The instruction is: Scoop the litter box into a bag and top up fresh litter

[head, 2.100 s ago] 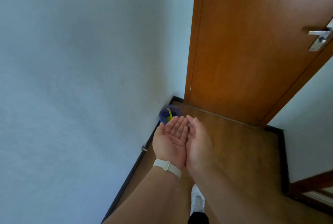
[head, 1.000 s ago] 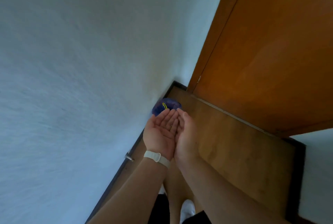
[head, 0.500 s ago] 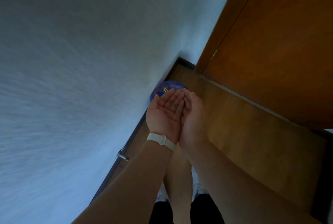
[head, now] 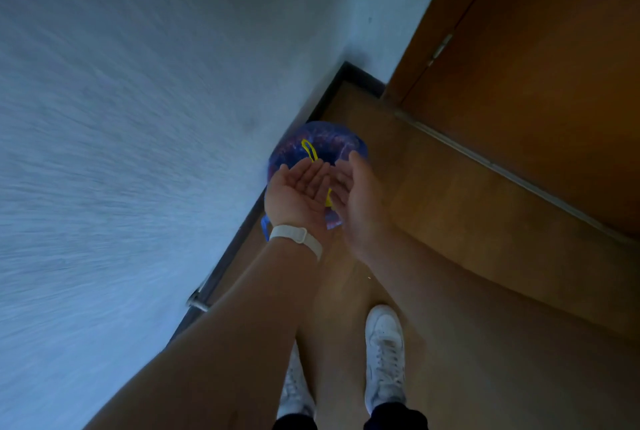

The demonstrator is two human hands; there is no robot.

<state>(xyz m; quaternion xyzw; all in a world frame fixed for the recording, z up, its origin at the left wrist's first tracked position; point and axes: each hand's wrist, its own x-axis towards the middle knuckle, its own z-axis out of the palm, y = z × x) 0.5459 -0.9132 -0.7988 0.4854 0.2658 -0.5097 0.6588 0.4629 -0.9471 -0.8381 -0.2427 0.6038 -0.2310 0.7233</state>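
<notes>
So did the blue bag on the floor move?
No. The blue bag still sits against the dark skirting board in the corner beside the door; only the camera swung.

The left grip [head: 298, 189], a bare hand with a white wristband [head: 294, 237] at the wrist, lies palm up with fingers straight. The right grip [head: 358, 197] is just beside it, palm turned toward it, fingers loosely extended, with a narrow gap between the two. Both hang above a blue bag [head: 325, 140] with a yellow drawstring [head: 308, 149]. The bag sits on the wooden floor [head: 450, 222] against the pale wall [head: 138, 118], near a brown door [head: 536, 83]. Two white shoes [head: 384, 353] stand below.
</notes>
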